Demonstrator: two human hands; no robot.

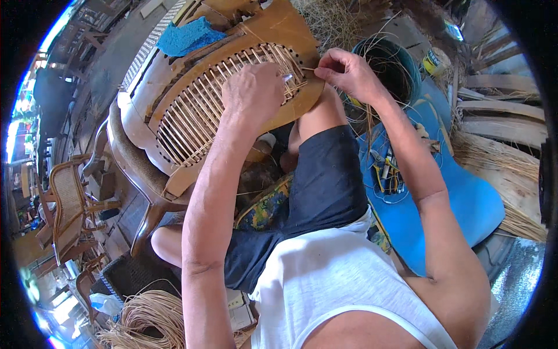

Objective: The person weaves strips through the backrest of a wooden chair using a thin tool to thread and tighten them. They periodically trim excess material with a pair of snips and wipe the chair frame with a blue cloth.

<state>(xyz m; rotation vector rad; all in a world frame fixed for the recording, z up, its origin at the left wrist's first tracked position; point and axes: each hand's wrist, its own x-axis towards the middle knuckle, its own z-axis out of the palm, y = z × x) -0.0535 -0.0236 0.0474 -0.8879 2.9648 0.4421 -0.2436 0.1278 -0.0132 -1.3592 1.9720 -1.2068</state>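
Observation:
A wooden oval panel point(272, 29) lies tilted across my lap, with rows of holes along its opening and parallel cane strands point(195, 119) strung over it. My left hand point(254, 90) rests on the strands near the panel's right end, its fingers curled in. A small shiny tip point(287, 77) shows beside those fingers; the rest of it is hidden under the hand. At the right edge of the panel, my right hand point(353, 75) pinches the end of a short cane strand point(308, 69) between thumb and forefinger.
A blue cloth point(189, 36) lies on the furniture frame behind the panel. To the right stand a dark green bucket point(411, 64) with loose fibres and a blue seat-like board point(459, 189) carrying pliers point(381, 168). A cane coil point(152, 320) and chair point(64, 200) are at left.

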